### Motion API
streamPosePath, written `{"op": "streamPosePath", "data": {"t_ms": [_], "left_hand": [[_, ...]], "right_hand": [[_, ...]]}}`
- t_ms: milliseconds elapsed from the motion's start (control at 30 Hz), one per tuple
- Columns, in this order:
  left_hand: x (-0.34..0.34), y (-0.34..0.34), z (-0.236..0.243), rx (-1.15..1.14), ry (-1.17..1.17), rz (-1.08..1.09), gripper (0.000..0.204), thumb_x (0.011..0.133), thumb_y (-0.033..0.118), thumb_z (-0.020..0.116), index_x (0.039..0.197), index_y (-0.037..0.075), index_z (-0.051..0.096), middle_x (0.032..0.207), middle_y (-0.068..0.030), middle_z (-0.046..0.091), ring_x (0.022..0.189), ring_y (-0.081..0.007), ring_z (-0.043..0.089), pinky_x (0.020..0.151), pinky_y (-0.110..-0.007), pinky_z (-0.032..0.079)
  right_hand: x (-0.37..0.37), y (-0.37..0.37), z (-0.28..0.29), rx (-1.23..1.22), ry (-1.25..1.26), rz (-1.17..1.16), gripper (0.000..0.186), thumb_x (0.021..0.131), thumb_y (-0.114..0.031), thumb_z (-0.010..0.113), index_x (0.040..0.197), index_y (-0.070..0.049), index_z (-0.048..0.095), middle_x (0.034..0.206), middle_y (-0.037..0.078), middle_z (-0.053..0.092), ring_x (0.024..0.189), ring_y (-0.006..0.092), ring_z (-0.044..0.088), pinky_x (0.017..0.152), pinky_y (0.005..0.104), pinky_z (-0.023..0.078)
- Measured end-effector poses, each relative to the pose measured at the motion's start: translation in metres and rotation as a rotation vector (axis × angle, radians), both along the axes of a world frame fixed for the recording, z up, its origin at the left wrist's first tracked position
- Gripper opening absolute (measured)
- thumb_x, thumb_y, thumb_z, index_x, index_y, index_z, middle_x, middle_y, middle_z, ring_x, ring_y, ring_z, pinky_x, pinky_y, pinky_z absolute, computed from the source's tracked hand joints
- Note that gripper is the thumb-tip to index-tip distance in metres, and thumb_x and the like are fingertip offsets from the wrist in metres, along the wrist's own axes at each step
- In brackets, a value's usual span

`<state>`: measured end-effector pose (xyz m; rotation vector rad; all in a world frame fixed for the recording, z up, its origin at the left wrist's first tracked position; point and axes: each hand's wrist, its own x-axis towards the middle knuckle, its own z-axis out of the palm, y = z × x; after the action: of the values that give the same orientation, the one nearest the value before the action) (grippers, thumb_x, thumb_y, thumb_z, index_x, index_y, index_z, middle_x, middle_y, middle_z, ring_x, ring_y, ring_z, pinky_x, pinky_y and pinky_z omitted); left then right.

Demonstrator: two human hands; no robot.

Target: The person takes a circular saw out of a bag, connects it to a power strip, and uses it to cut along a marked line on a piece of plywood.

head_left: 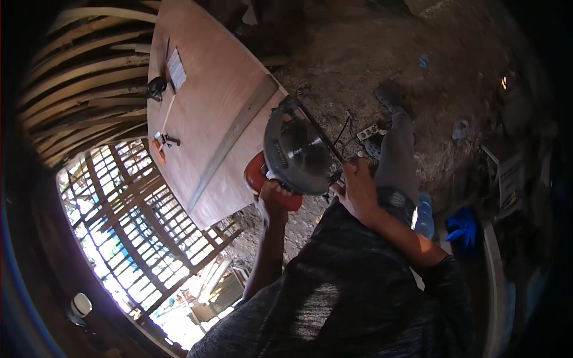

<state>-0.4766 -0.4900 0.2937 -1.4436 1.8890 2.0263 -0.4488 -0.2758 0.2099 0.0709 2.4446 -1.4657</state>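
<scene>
In front of my body I hold a face shield with a curved see-through visor and a dark rim. Its visor is tilted over the edge of a large plywood sheet. My left hand is wrapped round a red-orange curved part at the shield's lower left; whether the two are joined I cannot tell. The fingers of my right hand are closed on the dark strip along the shield's right edge. My right fingertips are partly hidden.
The plywood sheet carries a grey wooden strip, paper, a black object and a hammer-like tool. A power strip lies on the dirt floor near my foot. A water bottle and blue cloth are to the right.
</scene>
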Motion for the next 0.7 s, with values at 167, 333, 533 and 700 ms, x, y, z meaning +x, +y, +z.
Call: {"op": "streamPosePath", "data": {"t_ms": [167, 333, 533, 700], "left_hand": [[0.033, -0.059, -0.006, 0.161, 0.080, -0.119, 0.015, 0.092, 0.022, 0.057, 0.088, 0.008, 0.061, 0.082, -0.0067, 0.062, 0.073, -0.0209, 0.063, 0.072, -0.037, 0.055], [0.019, -0.014, 0.006, -0.199, -0.012, -0.045, 0.043, 0.097, 0.027, 0.050, 0.129, -0.001, 0.058, 0.123, -0.0168, 0.066, 0.113, -0.0289, 0.067, 0.101, -0.044, 0.054], [0.024, -0.030, 0.020, -0.518, -0.083, -0.439, 0.052, 0.098, 0.033, 0.054, 0.136, -0.003, 0.054, 0.131, -0.0177, 0.064, 0.117, -0.0308, 0.066, 0.101, -0.046, 0.056], [0.013, -0.015, 0.026, -0.899, 0.025, -1.099, 0.064, 0.084, 0.010, 0.085, 0.138, -0.007, 0.053, 0.131, -0.0135, 0.064, 0.115, -0.0225, 0.066, 0.097, -0.038, 0.057]], "right_hand": [[0.010, 0.004, -0.019, -0.191, -0.048, -0.046, 0.060, 0.076, -0.015, 0.087, 0.123, 0.002, 0.055, 0.127, 0.022, 0.053, 0.104, 0.0422, 0.064, 0.082, 0.0474, 0.054], [0.018, 0.007, -0.046, -0.328, -0.081, -0.033, 0.060, 0.078, -0.015, 0.084, 0.128, 0.002, 0.053, 0.126, 0.019, 0.056, 0.094, 0.0395, 0.066, 0.076, 0.0480, 0.055], [0.044, -0.005, -0.084, -0.551, 0.009, -0.126, 0.066, 0.087, -0.007, 0.072, 0.147, -0.001, 0.047, 0.141, 0.023, 0.059, 0.106, 0.0406, 0.068, 0.083, 0.0488, 0.057], [0.040, 0.002, -0.084, -0.760, -0.067, -0.203, 0.060, 0.086, 0.001, 0.070, 0.143, -0.002, 0.053, 0.132, 0.024, 0.066, 0.111, 0.0403, 0.069, 0.093, 0.0456, 0.058]]}}
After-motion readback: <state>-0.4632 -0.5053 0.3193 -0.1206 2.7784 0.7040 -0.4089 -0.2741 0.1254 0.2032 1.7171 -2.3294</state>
